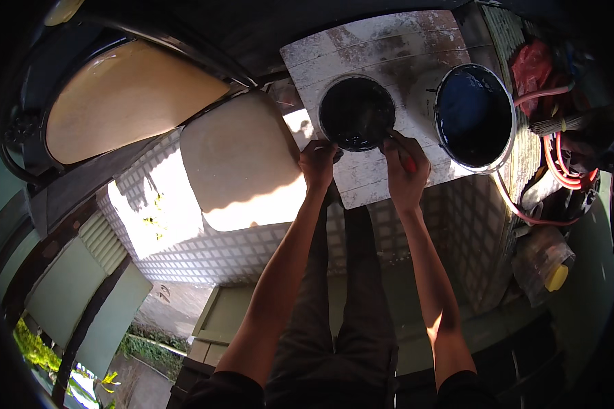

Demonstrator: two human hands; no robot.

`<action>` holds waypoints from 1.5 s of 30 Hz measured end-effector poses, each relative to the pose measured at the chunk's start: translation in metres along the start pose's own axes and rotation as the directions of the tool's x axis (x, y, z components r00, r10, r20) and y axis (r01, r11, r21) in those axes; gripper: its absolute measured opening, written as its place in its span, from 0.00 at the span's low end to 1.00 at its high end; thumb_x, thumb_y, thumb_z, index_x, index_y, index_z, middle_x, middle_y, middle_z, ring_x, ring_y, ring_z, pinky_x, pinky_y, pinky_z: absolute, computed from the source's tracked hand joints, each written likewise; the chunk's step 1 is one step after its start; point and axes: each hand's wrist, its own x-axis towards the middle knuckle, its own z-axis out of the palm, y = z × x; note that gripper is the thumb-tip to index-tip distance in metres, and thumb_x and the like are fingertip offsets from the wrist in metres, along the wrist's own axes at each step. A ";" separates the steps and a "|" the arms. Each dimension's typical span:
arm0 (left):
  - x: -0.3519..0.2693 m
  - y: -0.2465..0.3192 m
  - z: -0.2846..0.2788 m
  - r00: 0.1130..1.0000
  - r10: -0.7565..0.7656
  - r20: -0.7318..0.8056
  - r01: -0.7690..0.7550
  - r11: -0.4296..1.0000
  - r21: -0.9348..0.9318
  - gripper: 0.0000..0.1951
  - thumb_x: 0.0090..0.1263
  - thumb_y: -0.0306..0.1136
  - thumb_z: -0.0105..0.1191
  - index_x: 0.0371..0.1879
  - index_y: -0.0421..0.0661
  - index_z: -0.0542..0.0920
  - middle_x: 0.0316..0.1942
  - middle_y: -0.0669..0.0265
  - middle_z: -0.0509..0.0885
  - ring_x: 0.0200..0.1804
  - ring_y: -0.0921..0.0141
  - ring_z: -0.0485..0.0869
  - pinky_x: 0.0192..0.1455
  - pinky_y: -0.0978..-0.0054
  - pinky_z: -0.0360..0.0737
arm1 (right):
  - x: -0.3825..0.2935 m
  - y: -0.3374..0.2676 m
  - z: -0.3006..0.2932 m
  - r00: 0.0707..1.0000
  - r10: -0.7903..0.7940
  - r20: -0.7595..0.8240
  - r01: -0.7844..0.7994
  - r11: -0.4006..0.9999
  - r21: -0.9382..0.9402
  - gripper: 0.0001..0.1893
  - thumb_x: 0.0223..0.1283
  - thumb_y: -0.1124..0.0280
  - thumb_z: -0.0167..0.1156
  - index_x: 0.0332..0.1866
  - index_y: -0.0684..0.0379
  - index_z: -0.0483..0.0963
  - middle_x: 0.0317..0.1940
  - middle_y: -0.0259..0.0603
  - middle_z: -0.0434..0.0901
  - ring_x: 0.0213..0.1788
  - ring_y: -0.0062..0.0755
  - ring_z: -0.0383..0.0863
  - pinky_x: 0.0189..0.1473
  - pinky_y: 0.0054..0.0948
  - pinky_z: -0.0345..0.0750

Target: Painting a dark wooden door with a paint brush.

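Observation:
A round tub [321, 115] with dark contents stands on a paint-stained white slatted tabletop [360, 186]. My left hand [318, 162] pinches the tub's near-left rim with curled fingers. At the near-right rim, my right hand [408, 166] is closed around a tool with a red handle [408, 163]. The tool's working end is lost in the shade of the tub, so its kind is unclear. To the right stands a larger white bucket [511, 125] with a dark, bluish interior and smears around its rim.
Left of the table is a beige chair seat [240, 158], partly sunlit, beside a chair with a tan panel [133, 102]. A corrugated sheet [524, 163], pink hose [537, 222], red plastic bag [532, 71] and clear plastic container [542, 260] crowd the right side.

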 end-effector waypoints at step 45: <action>0.015 -0.014 -0.015 0.999 -0.053 0.010 0.050 0.983 0.179 0.13 0.64 0.35 0.69 0.37 0.37 0.85 0.33 0.56 0.91 0.37 0.72 0.89 0.43 0.73 0.83 | -0.026 -0.053 0.023 0.712 0.647 -0.271 -0.418 0.701 0.577 0.16 0.70 0.65 0.59 0.51 0.69 0.81 0.42 0.45 0.84 0.43 0.32 0.86 0.48 0.39 0.90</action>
